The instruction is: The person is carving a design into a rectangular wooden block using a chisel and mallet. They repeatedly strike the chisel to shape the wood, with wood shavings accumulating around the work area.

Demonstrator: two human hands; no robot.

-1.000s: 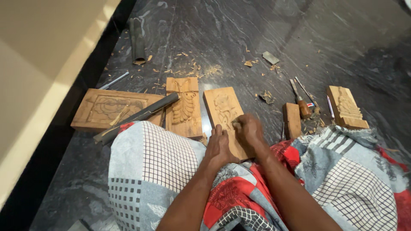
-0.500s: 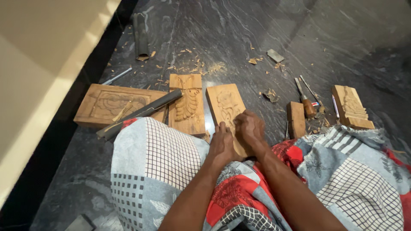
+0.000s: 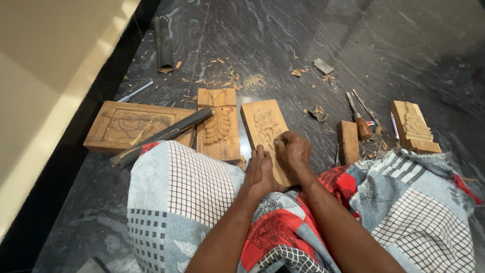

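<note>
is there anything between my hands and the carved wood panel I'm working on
Nothing visible does. The left hand and the right hand both rest directly on the carved panel, at its near end. The leaf-carved panel lies beside it to the left, clear of both hands.

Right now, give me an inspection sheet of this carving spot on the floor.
Surface: dark veined stone floor, dusted with wood chips.
Job's things: carved wooden panel, flat on the floor under both hands.
Clutter: leaf-carved panel; wide carved panel with a dark long tool across it; small carved block; plain block; chisels; dark roll.
Hands: left hand and right hand both pressed on the panel; any tool hidden.
Cables: nothing seen.
Surroundings: pale wall at left; patterned cloth over the knees.
</note>
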